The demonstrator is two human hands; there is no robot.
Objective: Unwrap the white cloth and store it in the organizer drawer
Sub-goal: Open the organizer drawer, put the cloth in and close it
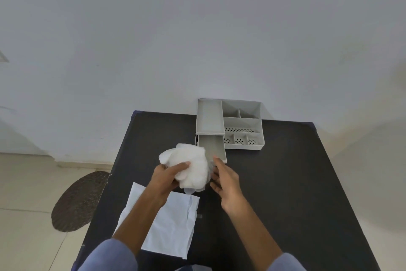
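Flat white wrapper (pixel 169 224) lay nearest on the black table (pixel 285 193), empty. Left hand (pixel 168 175) clutched the bunched white cloth (pixel 191 166) just short of the open drawer (pixel 213 146); right hand (pixel 224 179) spread wide beside it, holding nothing. Risk: the bulky wad could overhang the narrow drawer and jam it from closing.

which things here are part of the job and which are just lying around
Job: cloth, bunched in the left hand; right hand, open beside it; pulled-out drawer; organizer; wrapper, lying flat.

Lying about: round mat on the floor.
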